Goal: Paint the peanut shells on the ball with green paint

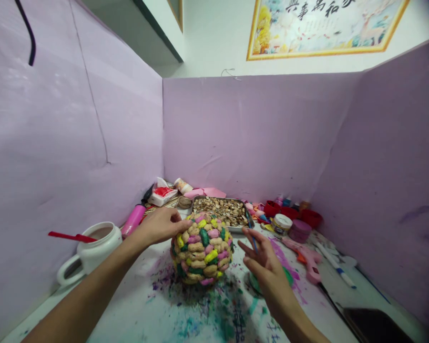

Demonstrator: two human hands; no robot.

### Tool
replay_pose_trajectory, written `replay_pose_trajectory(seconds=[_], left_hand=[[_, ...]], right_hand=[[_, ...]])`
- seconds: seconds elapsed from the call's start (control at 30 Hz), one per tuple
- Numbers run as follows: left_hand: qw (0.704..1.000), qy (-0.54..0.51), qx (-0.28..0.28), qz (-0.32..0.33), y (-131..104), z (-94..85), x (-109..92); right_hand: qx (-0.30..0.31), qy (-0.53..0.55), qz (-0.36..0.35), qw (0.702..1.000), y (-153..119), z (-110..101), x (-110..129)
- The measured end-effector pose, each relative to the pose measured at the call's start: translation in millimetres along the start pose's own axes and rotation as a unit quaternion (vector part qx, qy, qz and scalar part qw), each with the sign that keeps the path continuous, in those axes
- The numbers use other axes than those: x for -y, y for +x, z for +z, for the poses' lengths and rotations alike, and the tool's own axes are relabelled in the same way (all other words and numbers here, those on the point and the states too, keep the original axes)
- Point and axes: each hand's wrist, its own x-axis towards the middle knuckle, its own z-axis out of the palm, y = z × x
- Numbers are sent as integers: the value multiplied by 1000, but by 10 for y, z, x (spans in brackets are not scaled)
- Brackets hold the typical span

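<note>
A round ball-like piece covered in peanut shells (203, 252) stands on the paint-stained table. Some shells are plain tan, others painted pink, yellow or dark green. My left hand (164, 224) grips its upper left side, thumb and fingers bent against the top. To the right of it, apart from it, my right hand (262, 257) pinches a thin paintbrush (253, 242) with a blue handle; its tip is hard to make out. Partly behind my right hand sits a shallow dish of green paint (254, 284).
Behind the ball lies a metal tray of shells (221, 209). On the left stand a white mug (100, 250) and a pink bottle (133, 220). On the right are paint jars (281, 224), a pink glue gun (309, 259) and a dark flat object (373, 326). Purple panels (257, 133) enclose the table.
</note>
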Motion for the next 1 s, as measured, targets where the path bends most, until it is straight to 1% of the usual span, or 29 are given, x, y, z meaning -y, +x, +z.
replay_pose_trajectory(seconds=[0.07, 0.13, 0.23, 0.27, 0.33, 0.4, 0.47, 0.53, 0.63, 0.7, 0.77, 0.83, 0.9, 1.0], left_hand=[[1000, 8, 3, -6, 1, -2, 1], [1000, 17, 2, -9, 8, 2, 6], [999, 31, -7, -3, 21, 13, 14], [999, 35, -9, 0, 25, 17, 15], [999, 42, -13, 3, 27, 24, 11], [999, 47, -17, 8, 24, 28, 0], [999, 47, -19, 12, 17, 30, -15], [999, 43, -20, 13, 10, 32, -29], [999, 41, -20, 5, -3, 38, -50], [999, 37, -21, 1, -12, 41, -70], [999, 31, -24, -1, -19, 45, -96], [999, 32, -27, -1, -24, 50, -128], [999, 43, -32, 2, -30, 53, -163], [997, 63, -39, 6, -48, 42, -214]], right_hand=[[-20, -36, -57, 998, 29, -74, 118], [-41, -90, -116, 988, 44, -183, 283], [-68, -184, -143, 970, 34, -385, 557], [-77, -224, -149, 960, 27, -454, 637], [-90, -312, -171, 930, 15, -574, 754], [-81, -382, -170, 905, 18, -658, 803], [-52, -426, -138, 893, 40, -695, 786], [-20, -460, -98, 882, 76, -689, 723], [14, -499, -71, 864, 137, -638, 605], [31, -510, -61, 858, 168, -607, 540], [47, -504, -48, 861, 188, -599, 491], [61, -487, -38, 870, 202, -621, 452], [73, -471, -28, 879, 222, -669, 418], [78, -470, -19, 879, 269, -757, 375]])
